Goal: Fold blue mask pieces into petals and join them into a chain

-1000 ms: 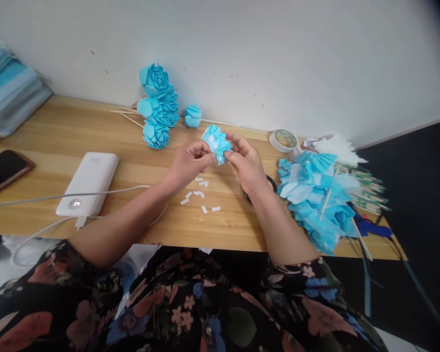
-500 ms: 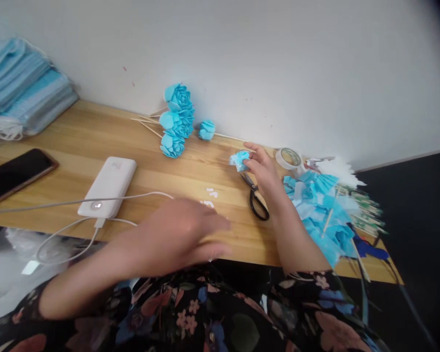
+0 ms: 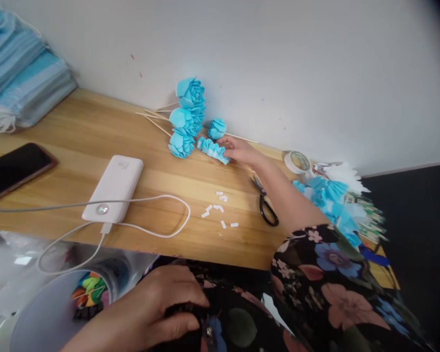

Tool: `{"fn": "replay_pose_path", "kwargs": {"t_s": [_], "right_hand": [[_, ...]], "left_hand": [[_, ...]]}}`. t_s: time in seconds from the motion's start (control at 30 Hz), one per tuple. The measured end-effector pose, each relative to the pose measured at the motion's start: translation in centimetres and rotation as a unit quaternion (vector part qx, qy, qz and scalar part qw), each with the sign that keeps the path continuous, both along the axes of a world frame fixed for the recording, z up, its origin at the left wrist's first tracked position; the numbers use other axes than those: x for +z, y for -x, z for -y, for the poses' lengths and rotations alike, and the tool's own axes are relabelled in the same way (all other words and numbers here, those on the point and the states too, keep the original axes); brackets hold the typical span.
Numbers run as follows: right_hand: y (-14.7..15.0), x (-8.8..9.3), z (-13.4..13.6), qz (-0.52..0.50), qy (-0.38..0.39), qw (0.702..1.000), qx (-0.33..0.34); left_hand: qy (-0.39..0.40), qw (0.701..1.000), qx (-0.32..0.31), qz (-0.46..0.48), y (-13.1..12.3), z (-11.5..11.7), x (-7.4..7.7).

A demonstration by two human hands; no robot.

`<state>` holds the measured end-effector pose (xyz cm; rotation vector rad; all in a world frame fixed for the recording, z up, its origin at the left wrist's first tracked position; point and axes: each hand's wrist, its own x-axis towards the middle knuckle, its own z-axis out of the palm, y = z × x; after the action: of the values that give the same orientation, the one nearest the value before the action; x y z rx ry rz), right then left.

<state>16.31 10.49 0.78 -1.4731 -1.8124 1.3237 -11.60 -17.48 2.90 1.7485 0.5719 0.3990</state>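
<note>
My right hand (image 3: 242,151) reaches to the back of the table and pinches the right end of a light-blue ruffled strip (image 3: 213,149) lying on the wood. Just behind it is a small blue flower (image 3: 217,128) on a thin stick. To its left lie several larger blue flowers (image 3: 186,122) with stick stems. My left hand (image 3: 168,303) is low over my lap, below the table edge, with thumb and fingers apart and nothing seen in it. Black-handled scissors (image 3: 266,203) lie under my right forearm, close to several small white paper pieces (image 3: 218,207).
A white power bank (image 3: 113,188) with a cable and a dark phone (image 3: 18,168) are at the left. Stacked blue masks (image 3: 25,73) stand against the wall. A tape roll (image 3: 297,161) and crumpled blue material (image 3: 326,195) lie right. A bin (image 3: 44,308) with colourful scraps stands below.
My right hand has moved left and back, bringing the blue piece beside the flowers, where it shows as a ruffled strip. My left hand has dropped from above the paper pieces to my lap.
</note>
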Motion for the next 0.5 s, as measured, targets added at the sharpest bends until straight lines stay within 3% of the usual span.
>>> {"fn": "replay_pose_path", "kwargs": {"t_s": [0.17,0.5], "right_hand": [[-0.8,1.4,0.1,0.056,-0.002,0.998,0.026],[-1.6,2.7,0.9,0.056,0.046,0.997,-0.038]], "left_hand": [[0.07,0.997,0.013,-0.026,1.2,0.5,-2.3],[0.092,0.994,0.017,-0.049,2.1,0.6,-3.2]]}}
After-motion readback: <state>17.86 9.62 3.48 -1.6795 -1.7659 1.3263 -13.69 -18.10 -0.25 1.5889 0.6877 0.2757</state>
